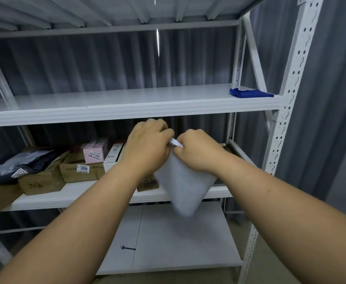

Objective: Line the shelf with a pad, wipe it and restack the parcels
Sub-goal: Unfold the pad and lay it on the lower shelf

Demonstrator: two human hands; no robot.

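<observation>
Left hand point(147, 144) and right hand point(196, 152) are pinching the folded pad point(185, 187) at its top edge, fingers curled, probably unfolding it | pad is hanging blurred before the parcels point(79, 169) | blue cloth point(250, 92) is waiting on the bare shelf point(127, 99)

White metal shelf rack point(291, 83). Upper shelf point(127, 103): only a blue cloth point(250, 92) at far right. Middle shelf point(75, 194): cardboard boxes point(43, 181), pink box point(95, 152), dark poly bag point(18, 162) on the left. Bottom shelf point(178, 242): small dark object point(128, 248).
</observation>
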